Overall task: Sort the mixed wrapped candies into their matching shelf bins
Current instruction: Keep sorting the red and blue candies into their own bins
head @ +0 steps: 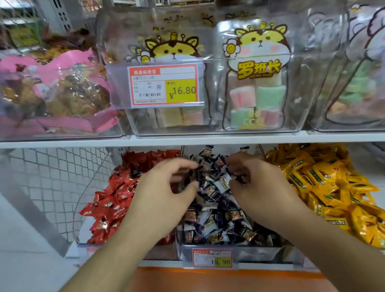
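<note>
The left hand hovers over the middle bin in the lower centre of the frame, its fingers curled and its fingertips pinching at one dark wrapped candy; the motion blur makes it hard to be sure the candy is really held. The right hand is just beside it, fingers bent down into the dark candies, and it seems to grip one or two small wrappers, but I cannot tell this for certain. The red candies fill the bin at the lower left and the yellow candies fill the bin at the lower right, so each colour has its own place. I think the risk here is that a loose pinch lets a slippery wrapper fall back into the pile, or that a dark candy drops over the low divider into the red bin, because the left hand is close to that edge. The price tag on the upper shelf reads "16.80" with "斤", the lower tag reads "19.90", and the marshmallow bag carries the words "罗班长".
</note>
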A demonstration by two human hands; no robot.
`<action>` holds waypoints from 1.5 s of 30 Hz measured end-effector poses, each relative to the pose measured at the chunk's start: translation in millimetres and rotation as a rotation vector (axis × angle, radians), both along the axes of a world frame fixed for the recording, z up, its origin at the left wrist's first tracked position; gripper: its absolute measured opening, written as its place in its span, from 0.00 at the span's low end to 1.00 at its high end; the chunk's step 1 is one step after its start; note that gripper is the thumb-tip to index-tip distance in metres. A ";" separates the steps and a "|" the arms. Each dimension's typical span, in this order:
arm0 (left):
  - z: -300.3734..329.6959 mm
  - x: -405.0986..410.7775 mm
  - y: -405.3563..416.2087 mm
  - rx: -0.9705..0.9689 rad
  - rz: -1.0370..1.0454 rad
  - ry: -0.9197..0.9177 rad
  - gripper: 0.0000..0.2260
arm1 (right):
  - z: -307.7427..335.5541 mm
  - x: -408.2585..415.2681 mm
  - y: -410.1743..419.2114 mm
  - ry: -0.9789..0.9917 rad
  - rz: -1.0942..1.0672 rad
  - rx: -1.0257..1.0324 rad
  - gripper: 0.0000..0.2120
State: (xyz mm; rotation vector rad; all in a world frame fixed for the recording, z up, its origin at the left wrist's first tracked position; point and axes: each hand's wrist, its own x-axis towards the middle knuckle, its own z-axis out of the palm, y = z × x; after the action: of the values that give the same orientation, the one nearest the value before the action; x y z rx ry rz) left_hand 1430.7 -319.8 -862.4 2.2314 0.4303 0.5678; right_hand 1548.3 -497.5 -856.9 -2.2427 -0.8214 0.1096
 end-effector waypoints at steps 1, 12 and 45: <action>0.2 -2.5 7.7 0.016 0.033 -0.007 0.15 | -1.4 -2.1 3.3 0.000 0.027 -0.018 0.22; -30.8 3.5 97.2 0.107 0.246 0.070 0.12 | -17.1 -42.0 47.1 -0.022 0.364 -0.120 0.30; 6.1 -22.9 42.5 -0.364 -0.183 0.020 0.18 | -2.8 -39.5 34.6 0.091 0.108 0.202 0.06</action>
State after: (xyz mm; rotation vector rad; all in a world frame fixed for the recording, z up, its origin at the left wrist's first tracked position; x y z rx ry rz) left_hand 1407.9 -277.3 -856.4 1.9025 0.3067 0.3394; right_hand 1508.8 -463.0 -859.6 -1.9906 -0.8643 0.1701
